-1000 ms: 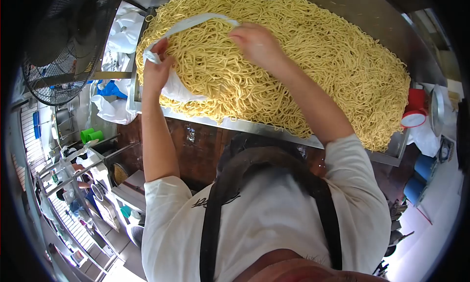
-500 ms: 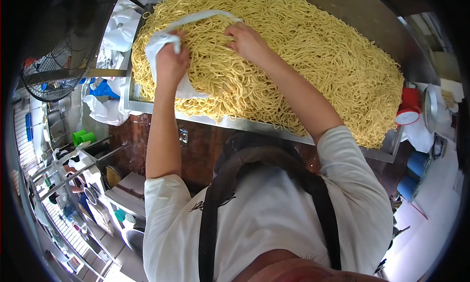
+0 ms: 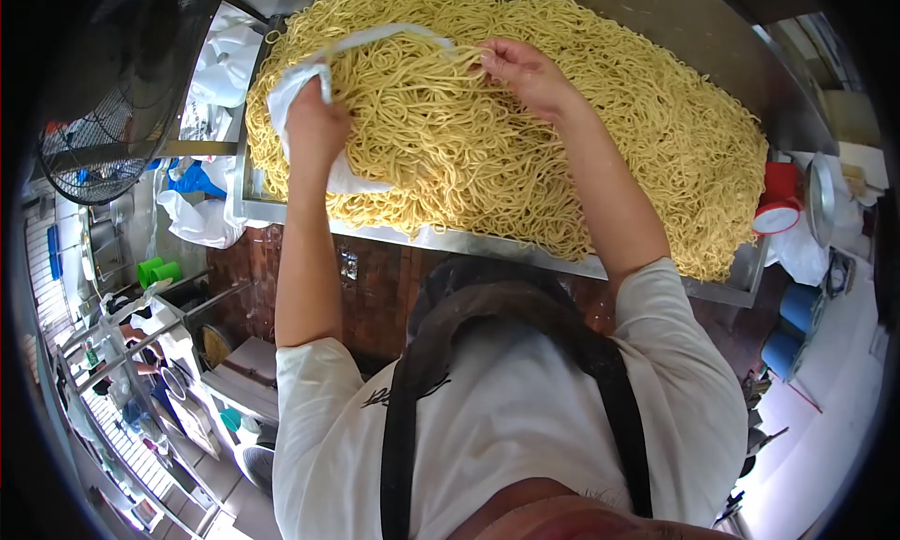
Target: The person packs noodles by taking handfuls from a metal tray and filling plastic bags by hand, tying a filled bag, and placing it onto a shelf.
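A large heap of yellow noodles (image 3: 619, 156) fills a long metal tray (image 3: 525, 252). Over the heap's left part lies a white plastic bag (image 3: 354, 179), its rim curving around a mound of noodles. My left hand (image 3: 317, 127) is closed on the bag's left edge, with a fold of it showing above the thumb. Further right and above the heap, my right hand (image 3: 532, 79) pinches a few noodle strands, which stretch leftward from its fingertips toward the bag's mouth. The underside of the bag is hidden beneath the noodles.
A wire-caged fan (image 3: 103, 146) stands at the upper left. White plastic bags (image 3: 202, 214) hang beside the tray's left end, with green cups (image 3: 157, 272) below. A red container (image 3: 778, 195) stands off the right end. Another person's arm (image 3: 145, 352) shows at lower left.
My right hand has moved right, away from the bag's rim, and now draws noodle strands with it. My left hand stays on the bag, shifted slightly left.
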A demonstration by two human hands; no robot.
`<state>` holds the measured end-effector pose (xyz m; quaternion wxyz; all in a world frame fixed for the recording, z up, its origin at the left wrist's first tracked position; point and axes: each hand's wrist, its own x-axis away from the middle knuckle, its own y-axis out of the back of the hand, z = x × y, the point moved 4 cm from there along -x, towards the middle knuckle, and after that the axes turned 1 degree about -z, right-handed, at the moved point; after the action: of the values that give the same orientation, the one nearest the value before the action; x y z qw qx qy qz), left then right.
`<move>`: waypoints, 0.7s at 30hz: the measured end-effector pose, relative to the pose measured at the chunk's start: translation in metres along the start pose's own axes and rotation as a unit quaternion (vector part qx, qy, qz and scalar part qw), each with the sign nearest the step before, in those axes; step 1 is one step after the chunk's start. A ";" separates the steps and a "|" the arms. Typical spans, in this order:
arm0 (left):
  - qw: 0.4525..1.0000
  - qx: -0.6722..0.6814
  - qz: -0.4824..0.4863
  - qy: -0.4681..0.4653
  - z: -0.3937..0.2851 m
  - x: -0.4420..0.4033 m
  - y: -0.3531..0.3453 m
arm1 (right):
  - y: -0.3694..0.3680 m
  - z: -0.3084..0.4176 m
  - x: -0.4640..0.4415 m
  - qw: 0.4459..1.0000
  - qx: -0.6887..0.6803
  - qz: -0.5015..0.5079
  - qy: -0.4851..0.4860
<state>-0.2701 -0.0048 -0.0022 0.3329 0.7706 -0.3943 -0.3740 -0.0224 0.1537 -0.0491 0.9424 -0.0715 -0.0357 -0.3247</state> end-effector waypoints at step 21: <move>0.952 0.259 0.137 0.088 -0.020 -0.001 -0.036 | 0.038 0.054 0.035 0.910 0.410 -0.058 0.029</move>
<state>-0.2406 0.0170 -0.0206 0.2036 0.7985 -0.5488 -0.1405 0.0270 0.1704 0.0040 0.8687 0.3329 -0.1429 -0.3378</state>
